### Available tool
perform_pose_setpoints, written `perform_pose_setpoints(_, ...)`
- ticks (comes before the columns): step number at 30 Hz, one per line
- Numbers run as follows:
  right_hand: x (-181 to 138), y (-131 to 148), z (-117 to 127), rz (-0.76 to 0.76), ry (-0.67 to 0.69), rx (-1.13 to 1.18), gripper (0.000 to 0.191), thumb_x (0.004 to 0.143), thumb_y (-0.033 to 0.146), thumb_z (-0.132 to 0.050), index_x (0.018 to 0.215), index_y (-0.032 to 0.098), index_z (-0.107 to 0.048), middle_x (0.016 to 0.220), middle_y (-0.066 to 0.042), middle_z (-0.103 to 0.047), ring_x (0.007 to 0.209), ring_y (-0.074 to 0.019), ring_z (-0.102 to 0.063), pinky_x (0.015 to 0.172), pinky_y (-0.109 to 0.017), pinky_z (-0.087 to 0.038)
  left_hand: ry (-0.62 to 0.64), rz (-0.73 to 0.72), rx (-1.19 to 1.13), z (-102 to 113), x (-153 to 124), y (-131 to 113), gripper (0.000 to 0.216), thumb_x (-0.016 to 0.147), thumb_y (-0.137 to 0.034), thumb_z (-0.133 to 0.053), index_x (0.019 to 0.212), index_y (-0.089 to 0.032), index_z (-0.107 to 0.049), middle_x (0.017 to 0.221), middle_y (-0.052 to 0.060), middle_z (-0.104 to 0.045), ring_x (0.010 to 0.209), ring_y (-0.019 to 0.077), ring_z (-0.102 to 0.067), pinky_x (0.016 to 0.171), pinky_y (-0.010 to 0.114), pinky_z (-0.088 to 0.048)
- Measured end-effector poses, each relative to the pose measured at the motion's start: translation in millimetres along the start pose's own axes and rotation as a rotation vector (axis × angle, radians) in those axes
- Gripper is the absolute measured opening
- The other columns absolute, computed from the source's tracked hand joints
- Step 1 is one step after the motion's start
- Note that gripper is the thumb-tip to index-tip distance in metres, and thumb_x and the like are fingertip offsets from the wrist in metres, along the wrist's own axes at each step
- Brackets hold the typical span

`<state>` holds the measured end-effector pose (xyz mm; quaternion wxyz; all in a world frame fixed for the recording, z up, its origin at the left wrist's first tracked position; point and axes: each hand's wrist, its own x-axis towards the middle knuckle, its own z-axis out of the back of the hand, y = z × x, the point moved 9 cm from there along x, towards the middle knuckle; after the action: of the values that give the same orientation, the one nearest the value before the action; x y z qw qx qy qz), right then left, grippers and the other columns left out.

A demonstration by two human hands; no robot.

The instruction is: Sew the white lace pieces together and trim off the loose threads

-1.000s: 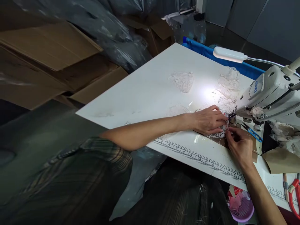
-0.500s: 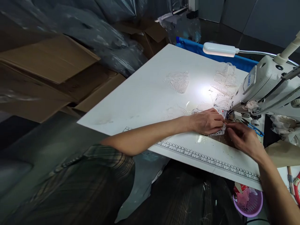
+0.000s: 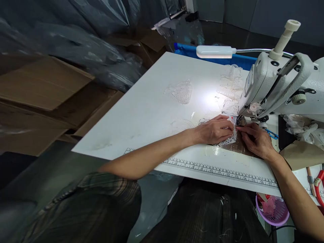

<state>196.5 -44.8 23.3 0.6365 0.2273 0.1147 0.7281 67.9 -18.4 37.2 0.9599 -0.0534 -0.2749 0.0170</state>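
Observation:
A white lace piece (image 3: 230,139) lies at the needle area of a white sewing machine (image 3: 272,88). My left hand (image 3: 215,130) rests on it with curled fingers, pressing its near part against the machine bed. On the other side, my right hand (image 3: 256,139) has its thumb and index finger close together at the lace's right edge, just in front of the presser foot (image 3: 237,120). The fingertips partly hide the edge they hold. More white lace (image 3: 231,81) is spread behind the needle, and a separate lace piece (image 3: 181,91) lies flat to the left.
A lamp (image 3: 215,52) lights the white table (image 3: 141,101), which has a printed ruler (image 3: 215,171) along its front. Blue-handled snips (image 3: 272,134) lie right of the needle. A purple basket (image 3: 278,217) stands below; red-handled scissors (image 3: 318,189) are far right. Cardboard boxes (image 3: 43,84) stand left.
The view has turned slightly to the right, so the machine and table appear farther left. Both hands stay at the lace beside the needle, with little visible movement.

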Motion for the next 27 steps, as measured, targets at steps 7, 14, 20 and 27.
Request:
perform_pose_setpoints(7,0,10,-4,0.091,0.044,-0.139,0.034,0.093,0.028,-0.052,0.118,0.030,-0.075,0.105,-0.009,-0.071,0.082,-0.0201,-0.065,0.066,-0.030,-0.051,0.019,0.016,-0.073,-6,-1,4,0.018,0.098,-0.015,-0.054,0.098,-0.021,-0.071,0.106,0.004,-0.076,0.099,0.0125,-0.070,0.110,0.043,-0.048)
perform_pose_setpoints(14,-2,9,-5,0.060,0.048,-0.158,0.036,0.094,0.031,-0.050,0.118,0.026,-0.075,0.101,-0.011,-0.072,0.085,-0.0223,-0.066,0.068,-0.032,-0.052,-0.017,-0.029,-0.077,-5,0,2,0.019,0.099,-0.016,-0.054,0.098,-0.017,-0.072,0.102,0.008,-0.076,0.099,0.0146,-0.071,0.097,0.036,-0.056)
perform_pose_setpoints(20,-10,3,4,0.017,-0.016,0.032,0.038,0.093,0.025,-0.048,0.121,0.028,-0.073,0.106,-0.009,-0.072,0.091,-0.0207,-0.068,0.081,-0.035,-0.055,0.062,0.022,-0.110,-10,1,6,0.019,0.097,-0.015,-0.055,0.100,-0.018,-0.073,0.104,0.009,-0.076,0.101,0.0164,-0.070,0.094,0.038,-0.058)
perform_pose_setpoints(27,-15,27,0,0.228,0.066,-0.079,0.035,0.090,0.021,-0.052,0.110,0.032,-0.078,0.108,-0.007,-0.069,0.091,-0.0195,-0.065,0.077,-0.033,-0.055,0.054,-0.005,-0.082,-7,2,2,0.021,0.100,-0.017,-0.050,0.100,-0.017,-0.071,0.104,0.010,-0.075,0.100,0.0159,-0.070,0.091,0.035,-0.056)
